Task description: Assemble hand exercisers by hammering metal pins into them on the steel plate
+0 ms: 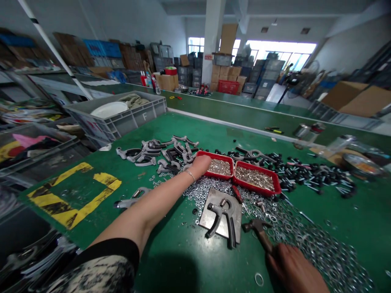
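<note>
My left hand point(202, 164) is at the left end of the left red tray point(232, 170), which holds small metal pins. Its fingers look curled down together, and whatever they hold is hidden. Low on the right, my right hand point(293, 266) is wrapped round the handle of a hammer point(259, 232), its head lying close to the metal plate point(207, 214). On that plate rests a hand gripper point(224, 217) with grey body, dark handles and a coiled spring. A red-handled screwdriver point(237, 194) lies at the plate's upper right corner.
Loose washers point(305, 238) spread across the green table. A second red tray point(277, 188) of pins adjoins the first. More hand grippers point(146, 152) pile up at left, black-headed bolts point(320, 173) at right. Yellow-black tape point(88, 207) marks a square. A grey crate point(143, 116) stands behind.
</note>
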The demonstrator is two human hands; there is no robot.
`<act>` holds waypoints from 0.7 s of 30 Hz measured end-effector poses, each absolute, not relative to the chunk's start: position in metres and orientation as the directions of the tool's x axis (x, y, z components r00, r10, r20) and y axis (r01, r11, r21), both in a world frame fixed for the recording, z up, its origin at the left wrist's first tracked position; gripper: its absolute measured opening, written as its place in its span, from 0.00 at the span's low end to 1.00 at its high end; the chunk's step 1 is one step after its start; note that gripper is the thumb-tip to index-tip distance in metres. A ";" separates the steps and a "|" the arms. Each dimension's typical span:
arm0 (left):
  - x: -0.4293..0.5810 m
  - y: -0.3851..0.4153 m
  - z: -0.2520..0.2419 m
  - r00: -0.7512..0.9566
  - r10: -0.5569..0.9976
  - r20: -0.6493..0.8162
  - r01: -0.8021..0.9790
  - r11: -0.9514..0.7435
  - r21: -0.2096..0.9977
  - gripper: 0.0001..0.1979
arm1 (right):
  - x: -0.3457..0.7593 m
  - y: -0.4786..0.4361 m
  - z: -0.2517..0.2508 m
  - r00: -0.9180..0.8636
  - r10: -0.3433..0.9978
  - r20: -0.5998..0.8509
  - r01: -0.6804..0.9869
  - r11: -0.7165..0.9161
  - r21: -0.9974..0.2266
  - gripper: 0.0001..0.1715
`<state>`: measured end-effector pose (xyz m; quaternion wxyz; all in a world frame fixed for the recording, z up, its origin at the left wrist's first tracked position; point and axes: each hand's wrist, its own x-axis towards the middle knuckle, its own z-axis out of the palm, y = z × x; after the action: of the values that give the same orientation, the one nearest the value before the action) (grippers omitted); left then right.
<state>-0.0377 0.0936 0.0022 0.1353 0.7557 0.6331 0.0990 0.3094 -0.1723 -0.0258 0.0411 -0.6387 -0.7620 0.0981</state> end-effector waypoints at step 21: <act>-0.050 -0.080 0.017 0.207 0.966 -0.152 0.136 0.126 0.983 0.07 | 0.225 -0.117 0.021 -0.306 0.880 -0.363 0.612 -0.110 -0.783 0.28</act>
<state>-0.0496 -0.0795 0.0173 0.5540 0.5448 0.5058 0.3747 0.2247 -0.1173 0.0210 0.1402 -0.5721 -0.6522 0.4772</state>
